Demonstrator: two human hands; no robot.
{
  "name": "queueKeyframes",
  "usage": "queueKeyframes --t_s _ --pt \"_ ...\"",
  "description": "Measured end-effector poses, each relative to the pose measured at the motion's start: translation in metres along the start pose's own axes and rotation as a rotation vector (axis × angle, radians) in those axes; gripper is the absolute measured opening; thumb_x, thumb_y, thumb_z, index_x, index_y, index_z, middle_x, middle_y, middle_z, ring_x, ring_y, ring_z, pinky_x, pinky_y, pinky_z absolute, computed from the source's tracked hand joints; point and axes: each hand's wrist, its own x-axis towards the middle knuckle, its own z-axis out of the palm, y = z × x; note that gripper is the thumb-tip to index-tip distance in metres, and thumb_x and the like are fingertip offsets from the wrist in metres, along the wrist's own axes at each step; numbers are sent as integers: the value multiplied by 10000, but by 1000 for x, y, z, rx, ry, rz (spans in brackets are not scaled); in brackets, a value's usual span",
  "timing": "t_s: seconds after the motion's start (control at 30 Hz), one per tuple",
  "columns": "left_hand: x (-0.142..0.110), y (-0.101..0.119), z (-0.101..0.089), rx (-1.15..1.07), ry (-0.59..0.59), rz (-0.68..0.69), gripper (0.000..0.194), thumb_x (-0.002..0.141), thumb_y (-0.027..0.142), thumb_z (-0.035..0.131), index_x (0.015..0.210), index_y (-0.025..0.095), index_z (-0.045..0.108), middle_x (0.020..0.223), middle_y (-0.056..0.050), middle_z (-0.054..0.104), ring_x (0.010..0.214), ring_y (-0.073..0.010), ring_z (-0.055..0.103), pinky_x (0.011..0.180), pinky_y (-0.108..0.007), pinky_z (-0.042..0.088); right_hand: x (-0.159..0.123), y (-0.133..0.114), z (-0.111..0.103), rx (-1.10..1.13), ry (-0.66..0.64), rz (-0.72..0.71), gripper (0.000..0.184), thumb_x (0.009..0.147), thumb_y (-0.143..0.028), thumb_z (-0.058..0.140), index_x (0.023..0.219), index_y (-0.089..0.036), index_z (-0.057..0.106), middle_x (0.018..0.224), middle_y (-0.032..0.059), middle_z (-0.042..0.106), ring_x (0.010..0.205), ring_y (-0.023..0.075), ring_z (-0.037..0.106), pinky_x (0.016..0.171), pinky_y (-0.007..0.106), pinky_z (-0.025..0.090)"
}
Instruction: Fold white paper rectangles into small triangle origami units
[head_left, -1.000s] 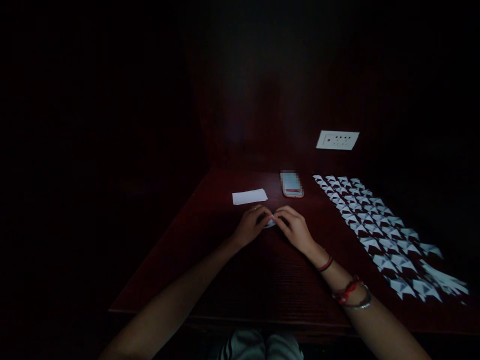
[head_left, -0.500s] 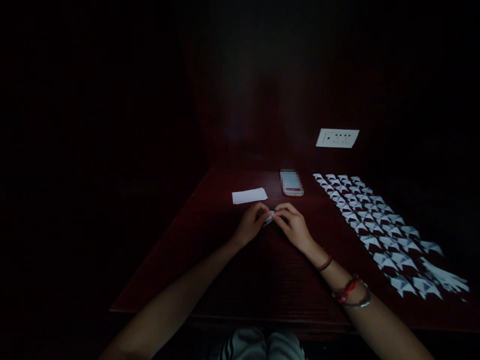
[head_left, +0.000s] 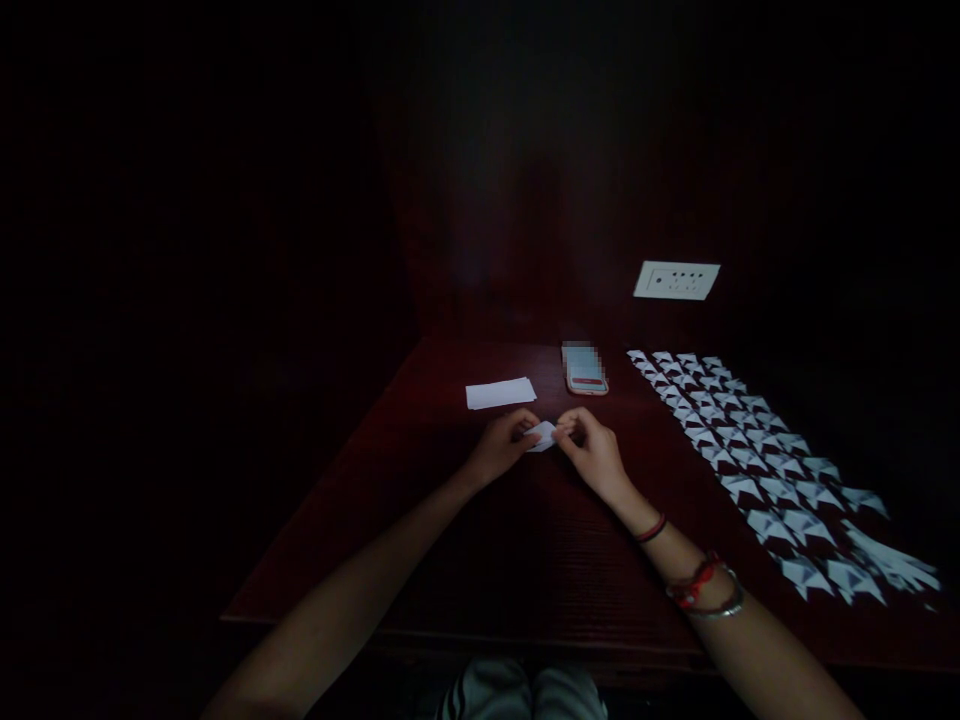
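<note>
Between my two hands is a small folded piece of white paper [head_left: 543, 436], held just above the dark red table [head_left: 465, 540]. My left hand [head_left: 504, 442] pinches its left side, thumb towards me. At its right edge, the thumb and a finger of my right hand [head_left: 592, 448] close on the paper. A flat stack of white paper strips [head_left: 501, 393] lies just beyond my left hand. Rows of folded white paper pieces [head_left: 780, 487], pointed and winged in shape, cover the table to my right.
A phone [head_left: 585, 370] with a blurred screen lies past my right hand. Narrow white paper strips [head_left: 892, 556] sit in a bunch near the right front of the table. A white socket plate [head_left: 676, 280] is on the back wall. The room is dark.
My right hand has shifted slightly to the right and its fingers have curled in. More of the folded paper's face shows between my hands.
</note>
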Motion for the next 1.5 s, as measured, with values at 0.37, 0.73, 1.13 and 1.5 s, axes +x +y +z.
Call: queueKeyframes --t_s 0.37,0.73,1.13,1.5 --pt "-3 7 3 122 -39 1 122 764 258 451 776 152 511 746 -1 549 677 -109 518 617 -221 408 0 -1 -1 -99 -110 -83 135 760 -219 421 721 -165 539 668 19 555 618 122 500 588 226 376" --pt "-4 11 2 301 -19 73 79 750 216 451 734 167 510 709 16 538 672 -108 499 621 -214 380 2 0 -2 -110 -155 -134 187 798 -220 375 710 -171 532 694 23 512 671 123 480 636 234 366" --pt "-2 -2 2 122 3 -77 83 687 218 523 731 152 499 686 20 524 619 -97 488 566 -207 394 3 8 -2 -63 -184 -81 164 765 -277 437 702 -166 540 668 8 508 630 110 474 590 218 368" --pt "0 -8 -6 56 -97 -99 111 722 249 492 744 149 535 680 13 556 631 -104 514 583 -214 387 5 15 -3 -103 -227 15 155 739 -217 448 639 -157 550 656 12 534 623 115 492 603 229 369"
